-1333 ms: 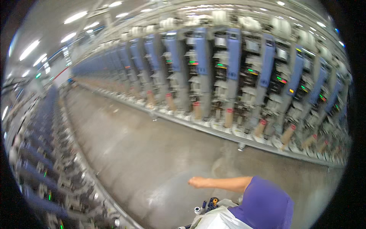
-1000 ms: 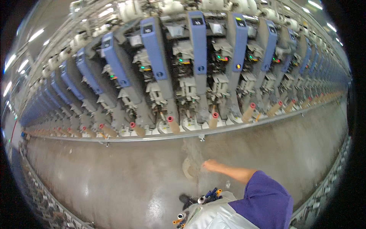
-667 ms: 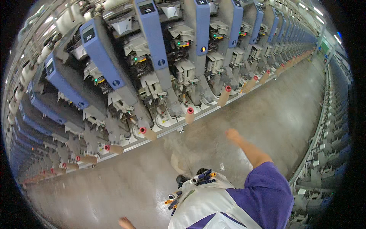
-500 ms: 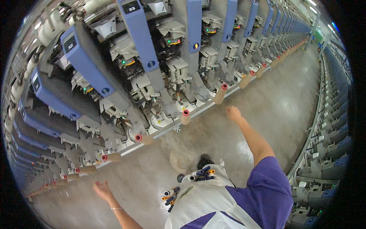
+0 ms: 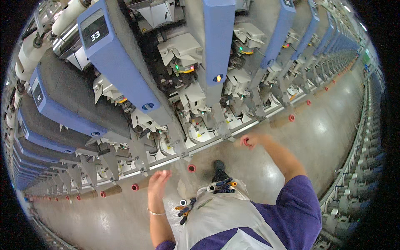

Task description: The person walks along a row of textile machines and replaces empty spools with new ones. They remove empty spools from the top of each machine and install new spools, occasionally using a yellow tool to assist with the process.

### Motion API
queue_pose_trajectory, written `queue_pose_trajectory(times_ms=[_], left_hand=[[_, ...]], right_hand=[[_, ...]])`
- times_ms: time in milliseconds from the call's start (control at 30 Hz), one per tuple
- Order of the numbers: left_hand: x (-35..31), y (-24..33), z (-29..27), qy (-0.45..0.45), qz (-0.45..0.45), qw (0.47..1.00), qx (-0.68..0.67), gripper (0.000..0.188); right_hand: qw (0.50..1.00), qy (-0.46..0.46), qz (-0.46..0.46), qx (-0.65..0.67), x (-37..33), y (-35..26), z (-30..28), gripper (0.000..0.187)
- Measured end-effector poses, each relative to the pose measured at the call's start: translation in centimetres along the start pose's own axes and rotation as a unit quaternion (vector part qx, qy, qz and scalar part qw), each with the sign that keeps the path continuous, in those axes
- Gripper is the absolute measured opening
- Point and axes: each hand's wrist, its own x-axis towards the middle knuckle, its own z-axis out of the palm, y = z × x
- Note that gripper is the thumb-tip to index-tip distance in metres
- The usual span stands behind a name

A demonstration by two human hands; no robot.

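My right hand [image 5: 257, 141] is closed around the red-rimmed end of a tan tube [image 5: 246, 142] in the row along the machine's front edge; motion blurs the fingers, and the hand covers part of the tube. My left hand [image 5: 159, 182] is raised over the floor with its fingers up and nothing visible in it. It hovers between two more such tubes, one with a red end [image 5: 135, 187] to its left and another red-rimmed one [image 5: 191, 168] to its right.
A long textile machine with blue-fronted units [image 5: 221, 37] runs along the far side, with a metal rail [image 5: 208, 140] at its foot. Another machine row [image 5: 354, 179] stands on the right. Thin dark and orange tubes [image 5: 183, 210] stick out of my white apron [image 5: 216, 216].
I have moved along the machine to the right. My right hand has gone from beside a tube to gripping one. My left hand has come up closer to the rail.
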Motion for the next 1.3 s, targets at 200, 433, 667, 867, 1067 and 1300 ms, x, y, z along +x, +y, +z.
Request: queue_pose_trajectory(times_ms=[200,433,667,867,1067,1300], left_hand=[[6.9,3.4,11.3,-0.119,-0.123,0.965,-0.199,0.038],[11.6,3.1,21.1,-0.238,-0.358,0.868,-0.247,0.072],[15.6,4.7,12.7,0.056,-0.195,0.979,-0.015,0.056],[22.8,9.5,17.9,0.049,0.065,0.84,0.536,0.081],[26.9,11.0,20.4,0.035,0.02,0.92,0.389,0.072],[18.3,18.0,24.4,-0.01,0.31,0.876,0.368,0.09]], right_hand=[[0.968,0.107,-0.011,-0.227,-6.2,-7.3,0.2,0.035],[0.846,0.098,-0.392,-0.349,-14.6,-23.9,4.3,0.019],[0.915,-0.088,-0.377,-0.118,7.3,-27.6,2.9,0.036],[0.871,0.312,-0.296,-0.239,25.2,-28.1,2.4,0.04],[0.909,-0.006,-0.352,-0.223,7.5,-26.3,3.0,0.024],[0.598,0.156,-0.622,-0.481,-11.7,-40.0,-2.5,0.016]])
